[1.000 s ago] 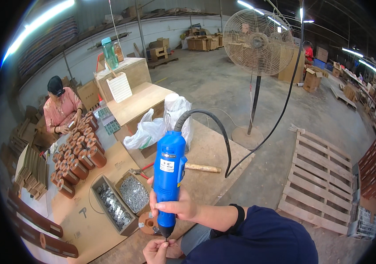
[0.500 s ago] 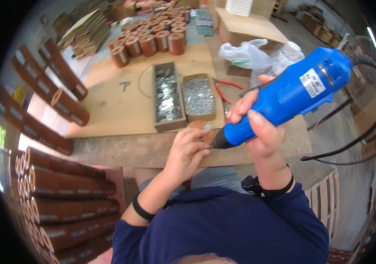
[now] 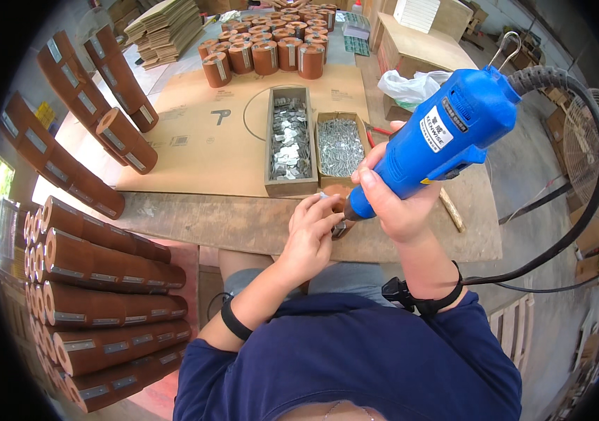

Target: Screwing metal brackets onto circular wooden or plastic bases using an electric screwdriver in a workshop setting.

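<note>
In my right hand (image 3: pixel 405 207) is a blue electric screwdriver (image 3: pixel 447 133), gripped round its body and tilted with its dark nose down to the left. The nose meets a short brown hollow cylinder (image 3: pixel 339 189) at the table's near edge. My left hand (image 3: pixel 311 228) closes its fingers against that cylinder, just left of the nose; the fingertips and the bit are partly hidden. Beyond my hands stand a long grey box (image 3: pixel 270 158) of small metal plates and a cardboard box (image 3: pixel 320 170) of silvery screws.
Rows of brown cylinders (image 3: pixel 264 56) stand at the back of the table. Long joined cylinders lean at left (image 3: pixel 50 165) and lie stacked below (image 3: pixel 110 263). Red-handled pliers (image 3: pixel 381 130) lie behind the screwdriver, a wooden stick (image 3: pixel 452 210) to its right. A black cable (image 3: pixel 597 161) loops at right.
The screwdriver has turned steeper, and its nose has come down onto the cylinder. My left hand has shifted right, from a pinch by the nose to the cylinder's side. The view has moved too.
</note>
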`<move>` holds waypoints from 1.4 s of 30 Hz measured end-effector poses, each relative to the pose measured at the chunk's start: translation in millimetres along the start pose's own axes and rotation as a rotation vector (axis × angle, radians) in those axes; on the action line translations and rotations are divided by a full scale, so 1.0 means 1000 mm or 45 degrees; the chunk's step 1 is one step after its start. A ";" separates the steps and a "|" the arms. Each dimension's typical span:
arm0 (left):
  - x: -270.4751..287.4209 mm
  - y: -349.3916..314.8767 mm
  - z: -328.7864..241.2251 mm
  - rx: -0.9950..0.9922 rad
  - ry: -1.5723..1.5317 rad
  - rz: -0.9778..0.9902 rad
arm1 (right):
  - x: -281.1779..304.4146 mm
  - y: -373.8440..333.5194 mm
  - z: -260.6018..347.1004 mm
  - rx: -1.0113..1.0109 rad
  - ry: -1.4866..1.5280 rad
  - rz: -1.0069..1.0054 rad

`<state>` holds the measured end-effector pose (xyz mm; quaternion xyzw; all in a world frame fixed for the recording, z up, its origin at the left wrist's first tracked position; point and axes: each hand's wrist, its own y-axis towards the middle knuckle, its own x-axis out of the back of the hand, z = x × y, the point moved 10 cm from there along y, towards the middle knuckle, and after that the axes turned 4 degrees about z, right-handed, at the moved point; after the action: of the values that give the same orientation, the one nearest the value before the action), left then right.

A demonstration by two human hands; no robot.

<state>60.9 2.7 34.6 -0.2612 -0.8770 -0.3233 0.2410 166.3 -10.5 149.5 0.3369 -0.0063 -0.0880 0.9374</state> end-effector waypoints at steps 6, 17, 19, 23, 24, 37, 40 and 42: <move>-0.004 0.001 0.007 0.016 0.028 -0.001 | -0.002 0.000 -0.007 -0.006 -0.003 -0.003; -0.009 0.002 0.012 0.049 0.043 0.024 | 0.003 0.001 -0.010 0.031 0.077 -0.123; -0.010 0.000 0.014 0.043 0.062 0.019 | -0.003 0.001 -0.013 -0.028 -0.016 -0.005; -0.011 0.002 0.012 0.059 0.036 0.041 | -0.003 0.002 -0.014 0.011 -0.059 -0.004; -0.011 0.002 0.012 0.056 0.038 0.043 | -0.005 0.003 -0.016 -0.013 -0.084 0.012; -0.010 0.009 0.018 0.074 0.176 0.005 | -0.012 0.006 -0.021 0.038 -0.189 0.052; -0.019 0.008 0.024 0.059 0.188 0.037 | -0.013 0.005 -0.026 -0.016 -0.122 0.034; -0.023 0.007 0.028 0.053 0.165 0.047 | -0.016 0.007 -0.026 -0.021 -0.156 0.071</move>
<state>75.6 19.1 5.2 -0.2507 -0.8612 -0.3168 0.3084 153.3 13.5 134.3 0.3229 -0.0724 -0.0823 0.9401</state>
